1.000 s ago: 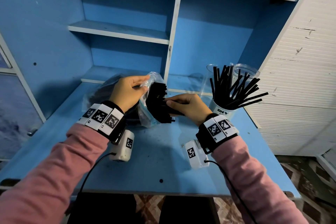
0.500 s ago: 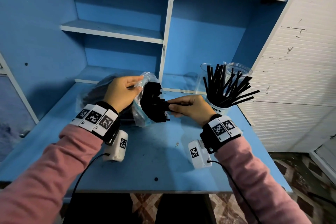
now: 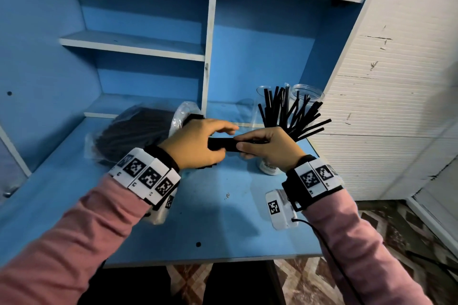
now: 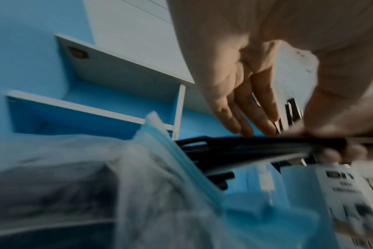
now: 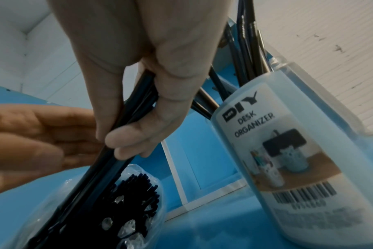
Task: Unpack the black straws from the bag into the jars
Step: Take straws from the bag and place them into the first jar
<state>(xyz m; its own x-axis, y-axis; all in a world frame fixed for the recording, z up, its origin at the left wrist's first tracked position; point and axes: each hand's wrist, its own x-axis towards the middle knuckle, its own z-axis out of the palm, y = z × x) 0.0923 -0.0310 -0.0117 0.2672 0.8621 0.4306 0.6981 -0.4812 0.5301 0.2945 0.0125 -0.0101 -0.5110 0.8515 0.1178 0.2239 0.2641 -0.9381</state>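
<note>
A clear plastic bag (image 3: 138,131) full of black straws lies at the back left of the blue desk (image 3: 223,225). My right hand (image 3: 265,146) grips a bundle of black straws (image 3: 223,144) pulled sideways from the bag's mouth. In the right wrist view its fingers (image 5: 138,131) curl round the bundle (image 5: 109,161). My left hand (image 3: 198,143) lies over the bundle's other end. Its fingers (image 4: 245,114) are straight and touch the straws (image 4: 256,146). A clear jar (image 3: 270,168) just behind my right hand holds several black straws (image 3: 292,111).
A second clear jar (image 3: 308,93) stands behind the first, against the white slatted wall (image 3: 384,106). Blue shelves (image 3: 133,44) with a white divider (image 3: 207,69) rise behind the desk. The jar's label (image 5: 266,134) reads DIY Desk Organizer. The desk's front edge (image 3: 210,259) is near me.
My right hand has drawn the straw bundle out of the bag toward the right. My left hand has let go of the bag's mouth and moved onto the bundle.
</note>
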